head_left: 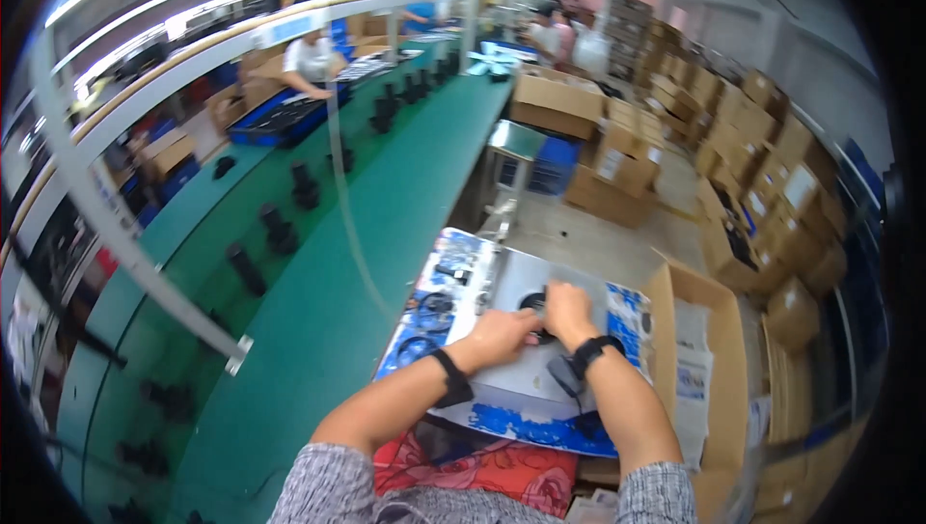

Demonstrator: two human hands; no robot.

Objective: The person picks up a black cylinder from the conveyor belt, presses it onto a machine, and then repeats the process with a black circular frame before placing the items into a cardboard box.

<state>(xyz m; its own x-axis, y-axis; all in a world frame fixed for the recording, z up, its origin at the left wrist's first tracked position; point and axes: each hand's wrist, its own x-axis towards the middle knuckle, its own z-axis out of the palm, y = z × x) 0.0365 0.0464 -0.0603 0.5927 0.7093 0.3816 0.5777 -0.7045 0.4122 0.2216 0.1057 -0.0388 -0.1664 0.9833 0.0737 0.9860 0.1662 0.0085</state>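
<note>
Both hands meet over a pale grey plate (521, 273) set on the worktop in front of me. A small black round part (531, 302) sits between them, mostly covered by my fingers, so its exact kind cannot be made out. My left hand (500, 338) reaches in from the left, with thumb and fingers closed at the part's near edge. From the right my right hand (567, 314) bends over it, its fingers curled down on its right side. Each wrist wears a black band; a dark grey block hangs by the right one.
Left of the plate lie black ring-shaped parts (436, 307) on a blue-and-white surface. A green conveyor (367, 225) carries several black cylindrical parts (278, 230). An open cardboard box (728, 360) stands at my right. Stacked cartons and other people are farther off.
</note>
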